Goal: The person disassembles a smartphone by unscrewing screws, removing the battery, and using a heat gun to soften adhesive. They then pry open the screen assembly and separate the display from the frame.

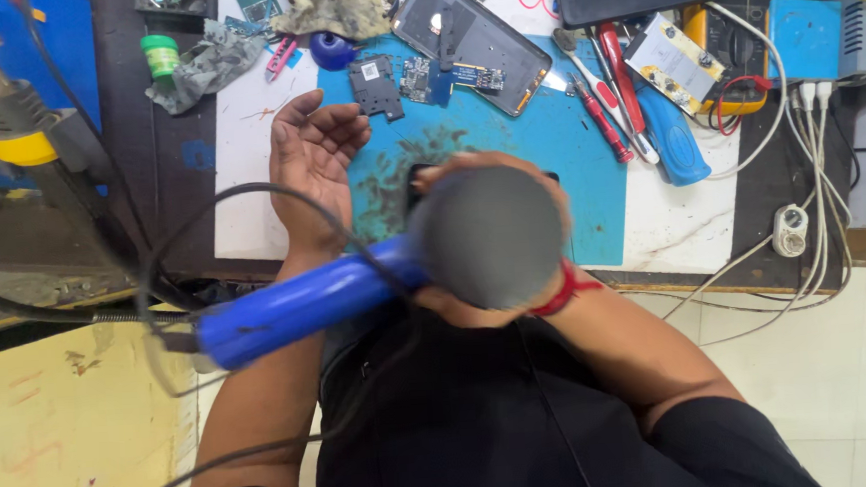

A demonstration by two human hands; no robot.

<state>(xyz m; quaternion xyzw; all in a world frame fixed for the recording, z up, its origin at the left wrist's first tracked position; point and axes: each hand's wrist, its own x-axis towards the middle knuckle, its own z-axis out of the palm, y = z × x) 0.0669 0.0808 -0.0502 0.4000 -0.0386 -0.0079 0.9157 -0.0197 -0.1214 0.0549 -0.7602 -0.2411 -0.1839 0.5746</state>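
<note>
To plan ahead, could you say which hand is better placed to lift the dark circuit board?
Probably the left hand: it lies open and empty beside the dark circuit board, while the right hand grips the blue-handled tool.

Blue-handled heat gun [356, 288], grey barrel upward, held over the blue mat [588, 164]

right hand [510, 184] mostly hidden behind blurred heat gun [434, 258], grip unclear
</note>
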